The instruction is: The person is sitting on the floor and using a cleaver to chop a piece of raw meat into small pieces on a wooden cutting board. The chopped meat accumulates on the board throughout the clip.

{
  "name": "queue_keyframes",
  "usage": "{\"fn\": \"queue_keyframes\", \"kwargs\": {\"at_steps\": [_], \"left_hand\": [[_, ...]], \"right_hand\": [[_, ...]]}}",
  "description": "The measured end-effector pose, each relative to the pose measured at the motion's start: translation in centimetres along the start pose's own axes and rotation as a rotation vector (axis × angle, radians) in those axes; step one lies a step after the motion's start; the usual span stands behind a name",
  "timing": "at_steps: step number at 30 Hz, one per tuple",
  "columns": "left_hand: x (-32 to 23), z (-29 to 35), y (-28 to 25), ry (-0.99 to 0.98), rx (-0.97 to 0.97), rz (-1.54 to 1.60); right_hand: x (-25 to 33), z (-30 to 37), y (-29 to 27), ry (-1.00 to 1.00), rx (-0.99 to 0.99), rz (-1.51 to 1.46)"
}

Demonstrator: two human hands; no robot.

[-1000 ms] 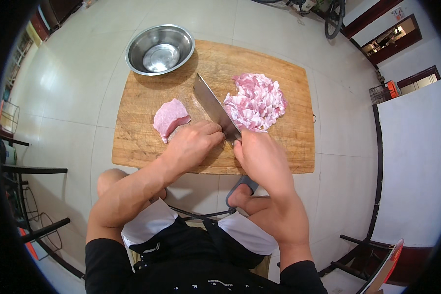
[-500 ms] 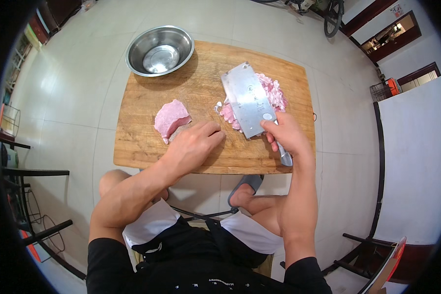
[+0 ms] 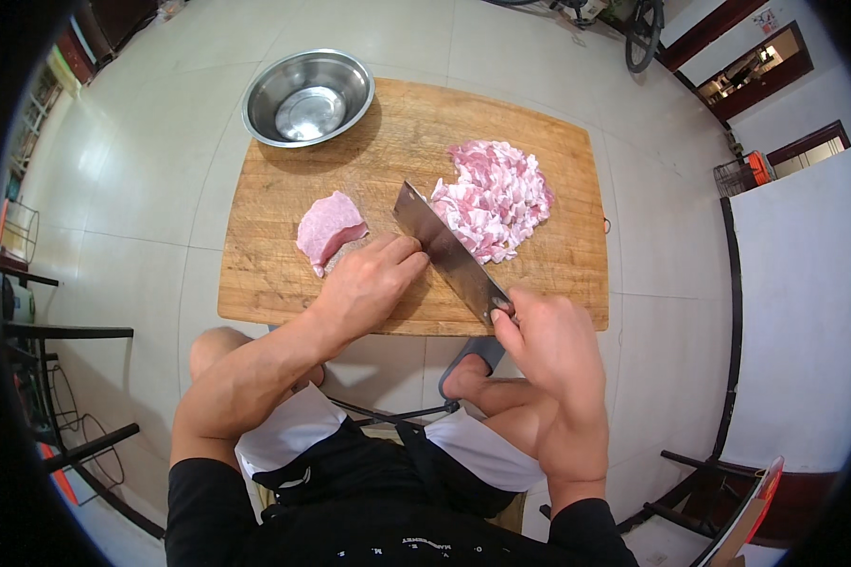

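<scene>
My right hand point(image 3: 553, 342) grips the handle of a cleaver point(image 3: 452, 257). Its wide blade stands on edge on the wooden cutting board point(image 3: 411, 123), slanting from far left to near right. Close against the blade's left face, my left hand point(image 3: 371, 282) rests on the board with its fingers curled down. Whatever lies under those fingertips is hidden. To the left of that hand sits a thick chunk of raw pink meat point(image 3: 331, 225). A spread heap of sliced pink and white meat point(image 3: 499, 197) lies right of the blade.
A steel bowl point(image 3: 263, 93) stands at the board's far left corner. Below the board's near edge are my knees and a grey slipper point(image 3: 487, 354). Black metal legs point(image 3: 71, 333) jut in at the left, and a white panel point(image 3: 804, 312) stands at the right.
The cleaver has gone from lying flat over the sliced meat to standing on edge beside my left fingers. My right hand has shifted nearer to me; the left has hardly moved.
</scene>
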State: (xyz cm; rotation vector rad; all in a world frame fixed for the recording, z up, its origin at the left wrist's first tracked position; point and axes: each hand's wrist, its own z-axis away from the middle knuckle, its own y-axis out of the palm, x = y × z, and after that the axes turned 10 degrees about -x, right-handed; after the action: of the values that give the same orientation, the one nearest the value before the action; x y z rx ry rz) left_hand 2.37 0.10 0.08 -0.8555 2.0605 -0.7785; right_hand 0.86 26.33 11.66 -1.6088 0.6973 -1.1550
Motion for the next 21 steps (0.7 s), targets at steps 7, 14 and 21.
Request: {"fn": "queue_keyframes", "kwargs": {"at_steps": [7, 14, 21], "left_hand": [[0.3, -0.1, 0.3, -0.003, -0.030, 0.051], [0.7, -0.5, -0.4, -0.004, 0.057, 0.085], [0.3, -0.7, 0.0, 0.080, 0.009, 0.084]], "right_hand": [[0.7, 0.4, -0.9, 0.013, 0.130, 0.061], [2.1, -3.0, 1.1, -0.036, 0.174, 0.028], [-0.2, -6.2, 4.7, -0.073, 0.018, -0.042]]}}
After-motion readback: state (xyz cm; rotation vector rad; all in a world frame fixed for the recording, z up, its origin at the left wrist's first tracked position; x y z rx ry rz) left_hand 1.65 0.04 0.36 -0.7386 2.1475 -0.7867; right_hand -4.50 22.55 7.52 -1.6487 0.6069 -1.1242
